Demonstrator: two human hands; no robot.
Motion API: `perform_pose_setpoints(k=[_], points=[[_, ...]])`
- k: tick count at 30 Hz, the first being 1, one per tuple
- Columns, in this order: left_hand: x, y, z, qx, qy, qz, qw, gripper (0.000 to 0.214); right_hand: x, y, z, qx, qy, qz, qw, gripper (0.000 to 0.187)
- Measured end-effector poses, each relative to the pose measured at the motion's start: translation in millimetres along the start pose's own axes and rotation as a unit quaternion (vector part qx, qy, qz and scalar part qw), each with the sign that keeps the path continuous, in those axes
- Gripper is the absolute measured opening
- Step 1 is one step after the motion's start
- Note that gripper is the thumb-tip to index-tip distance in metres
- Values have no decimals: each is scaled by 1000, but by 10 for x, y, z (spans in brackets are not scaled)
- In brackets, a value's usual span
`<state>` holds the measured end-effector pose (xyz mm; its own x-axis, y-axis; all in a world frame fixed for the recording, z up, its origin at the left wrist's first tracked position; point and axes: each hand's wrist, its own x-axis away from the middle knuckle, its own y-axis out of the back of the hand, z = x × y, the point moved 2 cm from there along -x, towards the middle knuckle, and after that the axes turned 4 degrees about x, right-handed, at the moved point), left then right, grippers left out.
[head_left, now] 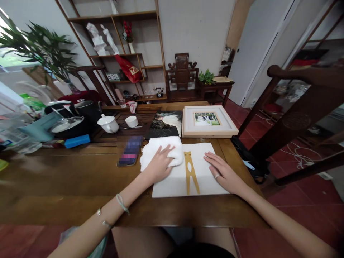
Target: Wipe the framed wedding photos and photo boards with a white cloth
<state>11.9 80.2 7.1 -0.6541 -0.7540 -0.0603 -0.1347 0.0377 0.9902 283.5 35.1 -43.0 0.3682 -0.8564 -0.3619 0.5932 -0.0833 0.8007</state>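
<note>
A white board lies flat on the wooden table in front of me. Fixed at its middle is a gold A-shaped piece with two splayed legs and an oval hole, like a frame's easel leg. My left hand rests with spread fingers on top of a folded white towel, which covers the board's left far corner. On the board's right side my right hand lies flat, fingers stretched out, a ring on one of them. The gold piece sits between my two hands, touched by neither.
Behind the board stand a framed photo and a dark picture panel. A phone lies left of the towel. Farther left are a lidded white cup, a small white cup, a blue block and a kettle.
</note>
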Motion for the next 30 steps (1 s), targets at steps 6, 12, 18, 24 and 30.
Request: perform_pose_setpoints(k=[6, 12, 18, 24, 30], points=[[804, -67, -578, 52, -45, 9, 998, 14, 6, -13, -6, -2, 4, -6, 1000, 43], [1098, -65, -872, 71, -62, 43, 995, 14, 0, -7, 5, -3, 2, -13, 1000, 43], [390, 8, -293, 51, -24, 33, 998, 24, -4, 7, 9, -14, 2, -9, 1000, 43], [-132, 33, 100, 10, -21, -4, 1000, 27, -1, 11, 9, -16, 4, -10, 1000, 42], [286, -25, -173, 19, -25, 20, 999, 22, 1, -1, 4, -11, 5, -9, 1000, 43]])
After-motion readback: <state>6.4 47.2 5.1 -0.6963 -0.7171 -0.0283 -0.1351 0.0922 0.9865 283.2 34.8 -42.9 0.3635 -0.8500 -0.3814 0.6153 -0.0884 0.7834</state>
